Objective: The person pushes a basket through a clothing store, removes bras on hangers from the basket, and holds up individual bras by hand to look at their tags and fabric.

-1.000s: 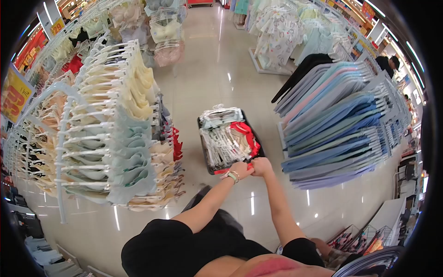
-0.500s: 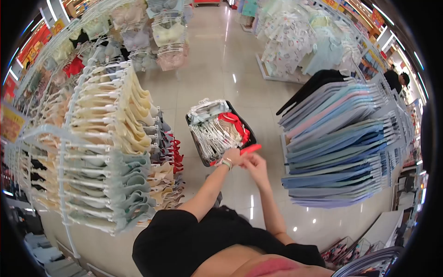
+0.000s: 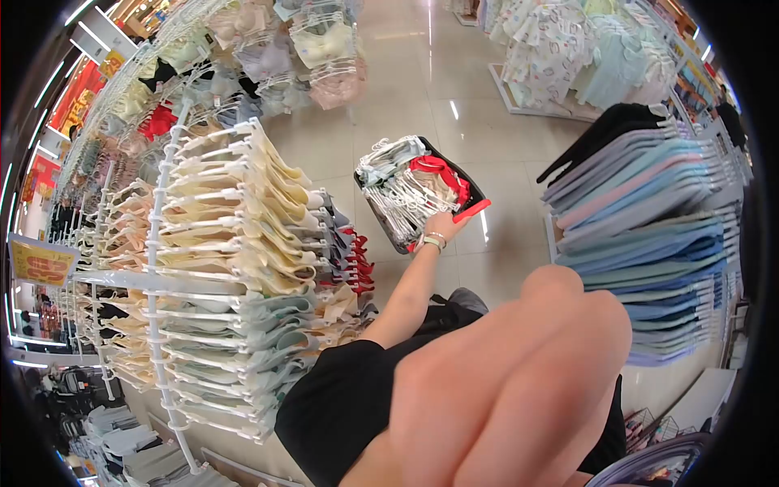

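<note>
My left hand point(image 3: 442, 226), with a bracelet at the wrist, grips the red handle point(image 3: 472, 210) of a black basket point(image 3: 464, 172). Inside the basket lie white hangers point(image 3: 399, 213), a red garment point(image 3: 442, 174) and pale garments point(image 3: 391, 162). Large and blurred, my right hand point(image 3: 507, 365) is raised close to the camera at the lower centre, away from the handle. It looks bent, but its fingertips and anything between them cannot be made out.
At the left stands a rack of cream and pale green garments point(image 3: 243, 235) on hangers. Blue, grey and black garments point(image 3: 649, 235) hang at the right. Farther back are printed garments point(image 3: 552, 49) and more bras point(image 3: 337, 81). Tiled floor point(image 3: 406, 65) runs between the racks.
My right hand has left the basket handle and come up close to the camera. My left hand still holds the handle. The view has turned, and the basket sits higher and slightly tilted.
</note>
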### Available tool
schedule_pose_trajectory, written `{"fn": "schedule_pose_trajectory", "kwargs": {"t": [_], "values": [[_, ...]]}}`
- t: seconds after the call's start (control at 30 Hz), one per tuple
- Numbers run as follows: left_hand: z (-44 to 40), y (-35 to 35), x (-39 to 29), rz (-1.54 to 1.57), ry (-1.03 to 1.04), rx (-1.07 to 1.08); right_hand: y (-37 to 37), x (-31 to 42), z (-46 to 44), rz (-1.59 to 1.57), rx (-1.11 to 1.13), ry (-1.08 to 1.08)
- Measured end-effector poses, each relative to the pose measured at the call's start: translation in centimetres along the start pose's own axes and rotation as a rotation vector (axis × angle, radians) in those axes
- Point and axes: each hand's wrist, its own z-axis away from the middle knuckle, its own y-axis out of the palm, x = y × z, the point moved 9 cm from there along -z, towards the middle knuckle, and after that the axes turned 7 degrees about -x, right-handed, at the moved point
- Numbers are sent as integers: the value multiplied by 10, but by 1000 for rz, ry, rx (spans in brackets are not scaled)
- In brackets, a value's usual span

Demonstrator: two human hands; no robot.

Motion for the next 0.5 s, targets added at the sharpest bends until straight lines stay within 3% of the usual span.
{"fn": "schedule_pose_trajectory", "kwargs": {"t": [0.2, 0.4, 0.5], "values": [[-27, -5, 18, -32, -59, 23, -20, -17, -22, -188, 0, 237], [-32, -11, 11, -20, -104, 19, -7, -11, -39, -306, -22, 638], [-52, -24, 21, -20, -130, 8, -18, 1, -44, -276, -89, 652]]}}
